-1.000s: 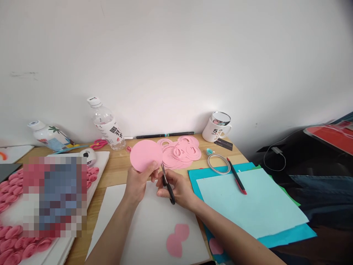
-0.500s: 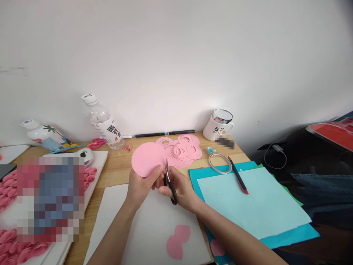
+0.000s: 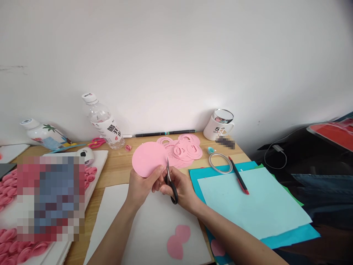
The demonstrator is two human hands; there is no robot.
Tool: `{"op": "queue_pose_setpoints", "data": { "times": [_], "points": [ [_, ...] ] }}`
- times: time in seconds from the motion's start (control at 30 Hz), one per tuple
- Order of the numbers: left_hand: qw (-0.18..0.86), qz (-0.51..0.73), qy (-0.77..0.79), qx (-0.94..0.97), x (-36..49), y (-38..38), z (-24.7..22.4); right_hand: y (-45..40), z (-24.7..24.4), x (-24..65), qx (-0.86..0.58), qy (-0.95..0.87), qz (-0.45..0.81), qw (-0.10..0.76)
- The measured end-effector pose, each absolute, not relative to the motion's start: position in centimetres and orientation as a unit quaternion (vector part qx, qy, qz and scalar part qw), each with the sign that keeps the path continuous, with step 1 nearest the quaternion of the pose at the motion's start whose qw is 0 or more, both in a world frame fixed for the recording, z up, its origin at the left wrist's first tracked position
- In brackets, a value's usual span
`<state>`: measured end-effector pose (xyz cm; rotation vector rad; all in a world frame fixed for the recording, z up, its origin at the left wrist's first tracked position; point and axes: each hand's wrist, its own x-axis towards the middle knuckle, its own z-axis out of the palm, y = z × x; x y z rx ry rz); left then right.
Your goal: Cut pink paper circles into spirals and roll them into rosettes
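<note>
I'm pinching the pink circle in left fingers, right fingers curling round scissors alongside, figuring slow paper-turning's neatest.

A plain white wall fills the upper half of the frame, scuffed with faint grey marks at the left edge. Light falls softly on it — brightest low in the middle, greyer toward the upper corners. Below, a wood-grained table runs up to the wall. Past its end, at right, everything goes dark — a white cable loops there, below a red surface.
</note>
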<state>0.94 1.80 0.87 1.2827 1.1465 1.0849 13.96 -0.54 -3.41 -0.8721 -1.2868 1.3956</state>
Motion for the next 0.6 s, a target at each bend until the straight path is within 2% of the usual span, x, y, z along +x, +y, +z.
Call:
{"op": "queue_pose_setpoints", "data": {
  "times": [0.3, 0.6],
  "points": [
    [0.543, 0.449, 0.474, 0.529, 0.94, 1.76, 1.14, -0.74, -2.91, 13.65, -0.358, -0.49, 0.617, 0.501],
    [0.562, 0.409, 0.475, 0.54, 0.83, 1.83, 1.31, -0.75, -2.97, 14.06, -0.379, -0.533, 0.548, 0.522]
  ]
}}
